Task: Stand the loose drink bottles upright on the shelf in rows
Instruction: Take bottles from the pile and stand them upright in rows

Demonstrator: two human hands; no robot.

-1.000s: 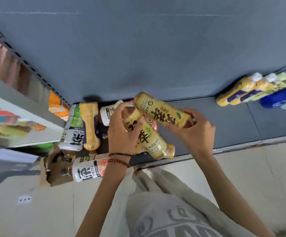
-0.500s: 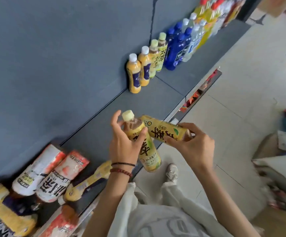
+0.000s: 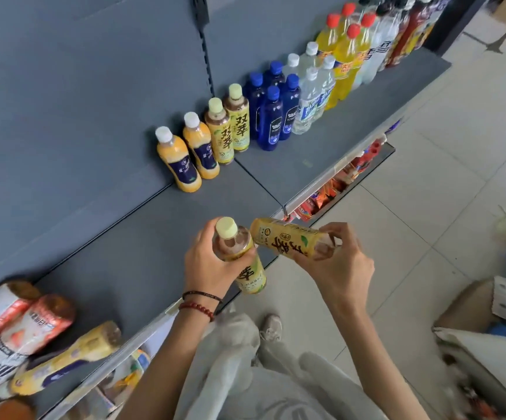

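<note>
Left hand [image 3: 208, 265] and right hand [image 3: 341, 268] drifting right along shelf [image 3: 142, 250], leaving loose pile [image 3: 33, 344] behind; left gripping near-upright tea bottle [image 3: 236, 247], right clasping second tea bottle [image 3: 285, 237] sideways.

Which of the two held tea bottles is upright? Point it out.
The tea bottle in the left hand: its cap points up, while the right hand holds the other bottle sideways.
</note>
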